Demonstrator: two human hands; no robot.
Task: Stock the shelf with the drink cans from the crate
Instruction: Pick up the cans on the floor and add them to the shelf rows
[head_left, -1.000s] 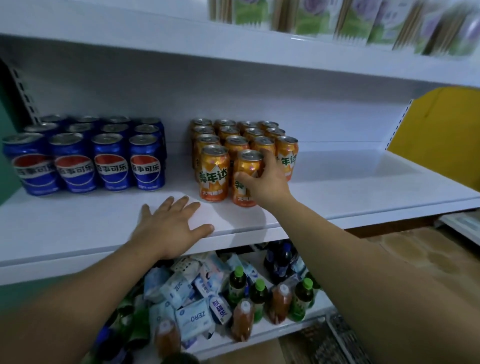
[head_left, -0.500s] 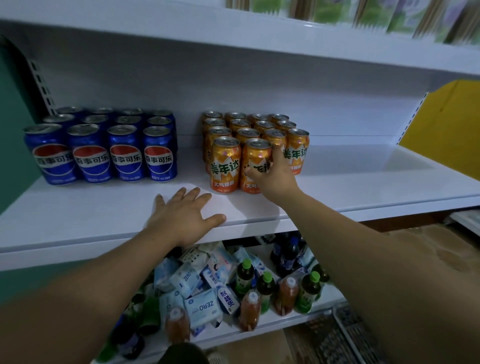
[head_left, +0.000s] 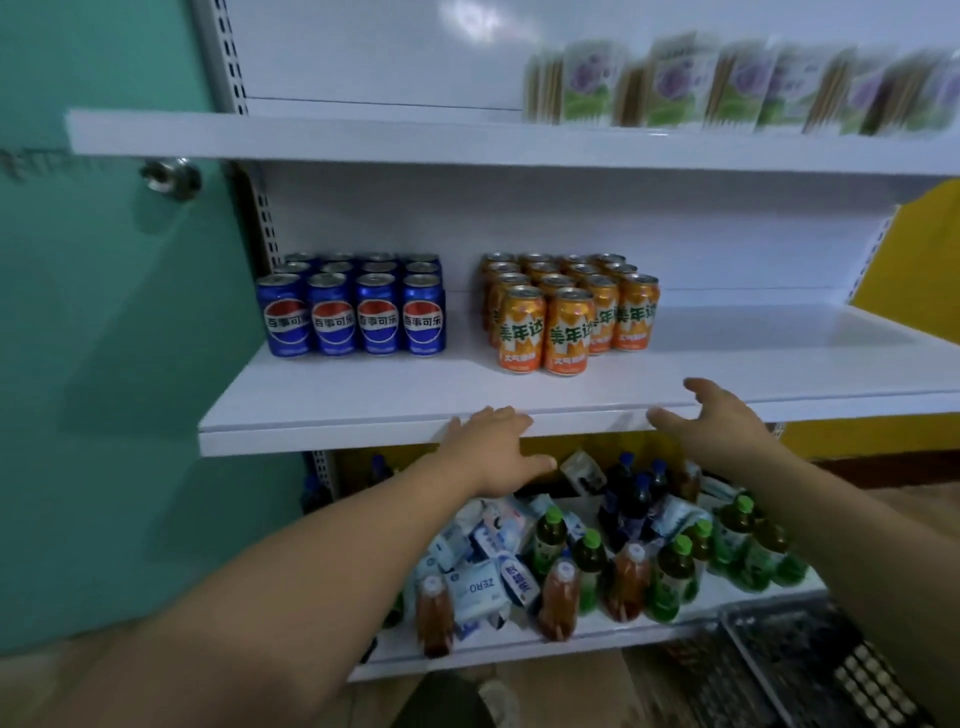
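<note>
On the white middle shelf (head_left: 363, 400) stand two blocks of cans: several blue cans (head_left: 356, 304) at the left and several orange cans (head_left: 569, 312) at the centre, two of them set forward of the rest. My left hand (head_left: 493, 449) rests flat on the shelf's front edge below the orange cans. My right hand (head_left: 722, 423) hovers open and empty at the front edge, right of the left hand, apart from the cans. A dark plastic crate (head_left: 810, 660) shows at the bottom right on the floor.
The lower shelf (head_left: 519, 649) holds green-capped and brown bottles (head_left: 670, 577) and blue-white packets (head_left: 480, 587). The upper shelf (head_left: 363, 140) carries blurred packages (head_left: 727, 83) at the right. A green wall (head_left: 104, 364) stands at the left, a yellow panel (head_left: 930, 249) at the right.
My right hand has let go of the front orange can and drawn back to the shelf edge. My left hand slid back to the edge. The view has pulled away and up.
</note>
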